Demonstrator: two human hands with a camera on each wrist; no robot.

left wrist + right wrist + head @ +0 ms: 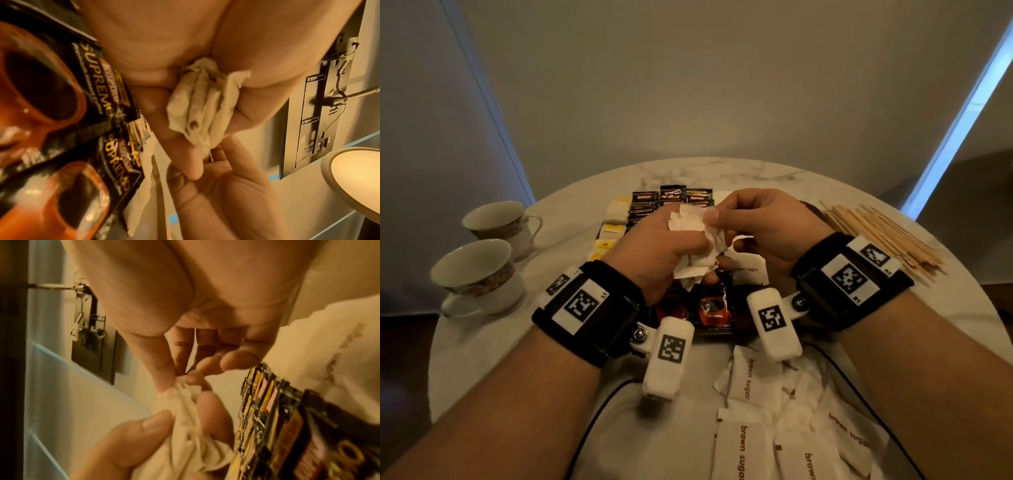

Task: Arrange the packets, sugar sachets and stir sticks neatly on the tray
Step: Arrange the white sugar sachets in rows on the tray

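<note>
My left hand [671, 240] grips a bunch of white brown sugar sachets [693, 240] above the black tray [714, 330]; the sachets [202, 105] stand fanned between thumb and fingers. My right hand [726, 219] pinches the top edge of one sachet [180, 389] in that bunch. Black coffee packets [671, 198] fill the tray's far part, and red-and-black ones [714, 310] lie at its near end. Yellow-tagged tea bags [613, 222] lie along the tray's left side. Loose sugar sachets [784, 418] are scattered on the table near me. Wooden stir sticks [883, 236] lie in a pile at the right.
Two floral teacups [482, 270] stand on saucers at the left edge of the round marble table [722, 171]. Black cables [592, 425] trail from my wrist bands across the near table. A wall stands close behind the table.
</note>
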